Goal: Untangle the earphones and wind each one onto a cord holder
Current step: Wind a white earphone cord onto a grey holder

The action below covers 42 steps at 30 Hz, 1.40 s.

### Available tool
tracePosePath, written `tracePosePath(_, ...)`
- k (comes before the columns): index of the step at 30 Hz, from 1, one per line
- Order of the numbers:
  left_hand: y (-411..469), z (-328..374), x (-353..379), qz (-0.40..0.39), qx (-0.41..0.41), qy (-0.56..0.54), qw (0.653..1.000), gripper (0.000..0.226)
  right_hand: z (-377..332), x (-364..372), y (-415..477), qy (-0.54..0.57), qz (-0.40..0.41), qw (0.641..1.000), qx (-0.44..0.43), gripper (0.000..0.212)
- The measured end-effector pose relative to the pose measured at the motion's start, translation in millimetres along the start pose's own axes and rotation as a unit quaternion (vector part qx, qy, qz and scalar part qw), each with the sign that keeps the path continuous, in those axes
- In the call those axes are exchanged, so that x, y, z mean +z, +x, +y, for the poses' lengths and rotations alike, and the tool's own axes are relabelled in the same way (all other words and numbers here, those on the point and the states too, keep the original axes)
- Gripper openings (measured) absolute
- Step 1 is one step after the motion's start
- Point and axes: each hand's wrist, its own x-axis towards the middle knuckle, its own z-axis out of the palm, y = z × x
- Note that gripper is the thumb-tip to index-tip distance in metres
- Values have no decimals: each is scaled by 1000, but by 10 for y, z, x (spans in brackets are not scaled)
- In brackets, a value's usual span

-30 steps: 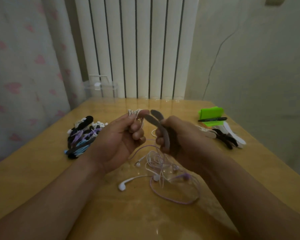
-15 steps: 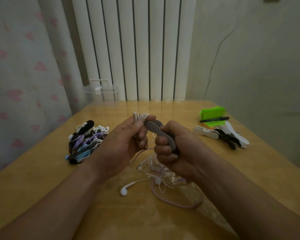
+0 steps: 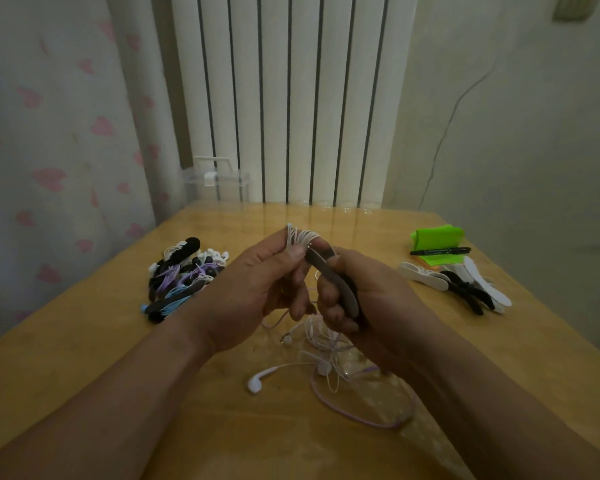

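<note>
My left hand (image 3: 257, 292) pinches a coiled bundle of white earphone cord (image 3: 300, 236) between thumb and fingers, above the table. My right hand (image 3: 371, 306) grips a dark grey cord holder (image 3: 336, 285), whose upper end meets the coil. Below both hands lies a tangle of white and purple earphones (image 3: 329, 362) on the table, with one white earbud (image 3: 256, 383) sticking out to the left and a purple cord loop (image 3: 368, 419) toward me.
A pile of wound earphones on dark holders (image 3: 181, 278) lies at the left. Spare white and black cord holders (image 3: 458, 282) lie at the right, behind them a green pad (image 3: 437, 237) with a black pen (image 3: 440, 251). A clear box (image 3: 217, 183) stands at the far edge.
The holder's upper end has closed in on the white coil, and both hands have shifted slightly closer together. The tangle on the table lies as before.
</note>
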Motion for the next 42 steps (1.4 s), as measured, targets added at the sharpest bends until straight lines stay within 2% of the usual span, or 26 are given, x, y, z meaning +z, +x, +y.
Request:
tracePosePath(4, 25, -36, 57, 37, 15, 36, 999, 29, 41, 103, 11, -18, -35, 999, -32, 31)
tracePosePath(6, 29, -53, 107, 51, 19, 54, 997, 31, 55, 78, 8, -7, -48, 999, -19, 32)
tracePosePath(11, 13, -37, 157, 23, 7, 37, 999, 33, 33, -30, -28, 32, -118, 992, 24, 26)
tracePosePath(15, 7, -41, 98, 20, -9, 28, 999, 33, 65, -12, -13, 67, -114, 991, 25, 29)
tracePosePath(21, 7, -12, 84, 29, -2, 9, 1000, 37, 94, 14, 4, 71, -85, 994, 20, 52)
tracePosePath(26, 3, 27, 32, -14, -24, -18, 999, 28, 78, 17, -40, 45, -89, 995, 14, 36)
tracePosePath(30, 13, 36, 24, -8, -44, -35, 998, 26, 91, 82, -41, 30, -55, 998, -9, 26)
tracePosePath(36, 19, 65, 15, -2, -69, -27, 997, 49, 132, 110, -14, 31, -18, 999, -5, 24)
tracePosePath(40, 13, 84, 76, 11, -71, -33, 997, 53, 143, 70, 0, 79, -16, 996, 41, 16)
tracePosePath(42, 19, 68, 126, 35, -59, -18, 997, 57, 139, 58, -1, 85, -15, 995, 45, 24)
